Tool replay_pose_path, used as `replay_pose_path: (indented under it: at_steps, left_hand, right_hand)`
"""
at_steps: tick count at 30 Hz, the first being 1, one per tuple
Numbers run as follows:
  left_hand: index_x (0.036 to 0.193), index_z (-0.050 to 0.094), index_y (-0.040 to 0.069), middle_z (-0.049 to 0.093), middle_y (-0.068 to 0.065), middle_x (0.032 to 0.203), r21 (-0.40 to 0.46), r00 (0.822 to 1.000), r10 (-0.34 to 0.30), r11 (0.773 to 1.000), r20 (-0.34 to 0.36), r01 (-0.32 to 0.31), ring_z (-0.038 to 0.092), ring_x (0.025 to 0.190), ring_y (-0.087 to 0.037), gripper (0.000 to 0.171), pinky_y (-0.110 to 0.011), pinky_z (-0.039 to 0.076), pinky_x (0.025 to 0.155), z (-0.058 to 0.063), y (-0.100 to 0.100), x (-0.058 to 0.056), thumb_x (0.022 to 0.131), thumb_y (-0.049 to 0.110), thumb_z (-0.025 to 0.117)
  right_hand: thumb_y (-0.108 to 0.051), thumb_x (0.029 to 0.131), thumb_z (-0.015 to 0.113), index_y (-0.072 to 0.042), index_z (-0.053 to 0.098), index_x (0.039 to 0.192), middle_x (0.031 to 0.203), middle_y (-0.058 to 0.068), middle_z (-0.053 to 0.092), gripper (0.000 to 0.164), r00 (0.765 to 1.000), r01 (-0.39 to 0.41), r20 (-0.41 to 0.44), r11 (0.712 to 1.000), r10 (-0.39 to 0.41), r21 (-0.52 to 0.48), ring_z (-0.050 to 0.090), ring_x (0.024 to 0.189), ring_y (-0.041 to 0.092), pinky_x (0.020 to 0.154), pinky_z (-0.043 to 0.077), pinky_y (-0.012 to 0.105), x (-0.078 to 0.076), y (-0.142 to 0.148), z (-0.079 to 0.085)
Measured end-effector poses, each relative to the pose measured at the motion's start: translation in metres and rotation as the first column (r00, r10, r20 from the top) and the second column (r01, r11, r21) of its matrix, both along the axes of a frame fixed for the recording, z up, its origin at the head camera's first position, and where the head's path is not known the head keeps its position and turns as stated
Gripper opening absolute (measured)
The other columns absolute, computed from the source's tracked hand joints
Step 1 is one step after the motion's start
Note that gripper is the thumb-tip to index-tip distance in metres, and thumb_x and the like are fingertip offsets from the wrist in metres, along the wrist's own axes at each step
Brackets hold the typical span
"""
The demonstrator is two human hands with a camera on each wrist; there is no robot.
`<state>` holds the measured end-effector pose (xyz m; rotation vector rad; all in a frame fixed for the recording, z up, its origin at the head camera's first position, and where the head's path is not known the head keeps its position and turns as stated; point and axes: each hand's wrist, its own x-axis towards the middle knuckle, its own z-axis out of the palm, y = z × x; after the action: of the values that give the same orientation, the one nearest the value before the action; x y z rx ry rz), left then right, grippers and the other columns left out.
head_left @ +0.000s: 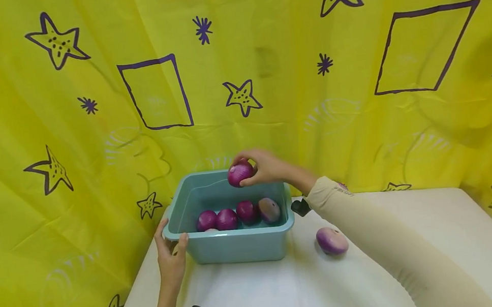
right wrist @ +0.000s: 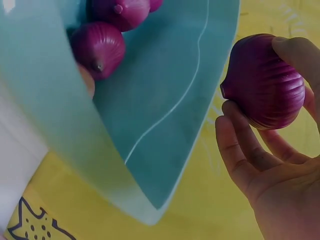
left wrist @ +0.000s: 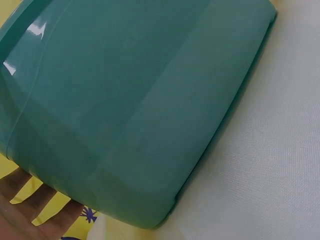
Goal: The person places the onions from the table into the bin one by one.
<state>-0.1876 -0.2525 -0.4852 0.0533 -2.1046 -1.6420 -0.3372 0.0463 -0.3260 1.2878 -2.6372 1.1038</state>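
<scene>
Basin (head_left: 239, 247) as landmark. Left hand (head_left: 172, 260) grips its near-left corner, fingers apart; a loose onion (head_left: 332, 241) lies to its right; several onions (head_left: 227, 220) rest inside; above its far side, the right hand (head_left: 266, 166) pinches a raised onion (head_left: 238, 174). Apparent step: carrying, inward or outward unclear; the next move calls for a steady pinch.

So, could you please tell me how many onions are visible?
8, seemingly: one onion in the right hand, five onions in the tub, one mostly hidden by its rim, one on the table, and apparently one behind the right sleeve. More may be hidden.
</scene>
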Motion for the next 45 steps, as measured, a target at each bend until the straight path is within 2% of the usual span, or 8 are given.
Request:
replay_pose_path:
  at_steps: [10,17,20,22,25,29,36,45]
  left_hand:
    - [0.161,0.020,0.020,0.031,-0.019,0.162,0.008,1.000,-0.007,1.000,-0.003,0.007,0.038,0.141,-0.052,0.072,-0.068,0.039,0.107,0.003,0.002,0.002,0.101,0.018,0.061]
    - [0.162,0.018,0.019,0.029,-0.020,0.162,0.015,1.000,-0.008,1.000,0.011,0.007,0.037,0.140,-0.053,0.073,-0.069,0.039,0.106,0.000,0.001,0.001,0.101,0.019,0.060]
    - [0.161,0.018,0.018,0.029,-0.019,0.162,0.018,1.000,-0.012,1.000,0.003,0.012,0.037,0.140,-0.053,0.073,-0.068,0.038,0.108,-0.001,0.000,0.001,0.102,0.018,0.060]
    - [0.161,0.019,0.018,0.031,-0.018,0.161,0.017,1.000,-0.014,1.000,-0.010,0.014,0.039,0.140,-0.051,0.072,-0.061,0.041,0.109,-0.001,0.000,0.002,0.102,0.017,0.060]
    - [0.161,0.022,0.019,0.034,-0.016,0.160,0.010,1.000,-0.013,1.000,-0.029,0.013,0.042,0.139,-0.048,0.070,-0.037,0.046,0.106,0.000,0.000,0.003,0.102,0.015,0.060]
    - [0.161,0.023,0.019,0.035,-0.016,0.159,0.002,0.999,-0.012,1.000,-0.037,0.012,0.043,0.138,-0.049,0.069,-0.016,0.041,0.095,-0.001,0.000,0.002,0.102,0.014,0.059]
    - [0.161,0.022,0.018,0.036,-0.018,0.158,0.001,0.999,-0.017,1.000,-0.035,0.017,0.045,0.136,-0.050,0.070,-0.014,0.043,0.093,-0.002,0.001,0.001,0.102,0.014,0.059]
    - [0.160,0.024,0.021,0.037,-0.016,0.158,-0.009,0.999,-0.003,1.000,-0.033,0.002,0.046,0.136,-0.046,0.069,-0.013,0.041,0.093,-0.002,0.000,0.001,0.102,0.015,0.060]
  right_hand:
    - [-0.020,0.083,0.087,-0.012,0.064,0.128,0.123,0.008,0.066,0.051,1.000,0.015,0.008,0.998,-0.015,0.068,0.060,0.116,0.025,0.092,0.057,0.034,0.002,-0.010,-0.007]
    - [-0.023,0.086,0.084,-0.006,0.049,0.148,0.148,0.016,0.052,0.073,0.999,-0.042,0.023,0.995,0.040,0.094,0.050,0.134,0.040,0.100,0.054,0.045,0.003,-0.016,-0.010]
    - [-0.023,0.087,0.083,-0.005,0.045,0.151,0.153,0.016,0.048,0.077,0.999,-0.052,0.019,0.994,0.050,0.097,0.046,0.139,0.039,0.103,0.052,0.045,0.003,-0.017,-0.011]
    - [-0.024,0.087,0.084,-0.007,0.045,0.152,0.154,0.015,0.047,0.078,0.998,-0.053,0.020,0.994,0.051,0.095,0.046,0.139,0.037,0.103,0.052,0.044,0.003,-0.017,-0.011]
    - [-0.025,0.087,0.084,-0.009,0.045,0.152,0.155,0.014,0.046,0.078,0.999,-0.052,0.019,0.994,0.050,0.096,0.046,0.140,0.034,0.102,0.053,0.040,0.004,-0.016,-0.010]
    - [-0.024,0.087,0.083,-0.007,0.044,0.153,0.156,0.015,0.045,0.079,0.998,-0.066,0.030,0.994,0.063,0.085,0.044,0.141,0.036,0.104,0.052,0.043,0.004,-0.014,-0.009]
    - [-0.020,0.087,0.083,-0.006,0.042,0.154,0.157,0.014,0.043,0.080,0.996,-0.066,0.056,0.997,0.064,0.033,0.040,0.144,0.039,0.108,0.047,0.052,0.004,0.007,-0.006]
    - [-0.019,0.086,0.084,-0.006,0.045,0.152,0.155,0.016,0.046,0.079,0.999,-0.021,0.029,1.000,0.021,-0.007,0.048,0.135,0.045,0.102,0.049,0.059,0.017,0.064,-0.005]
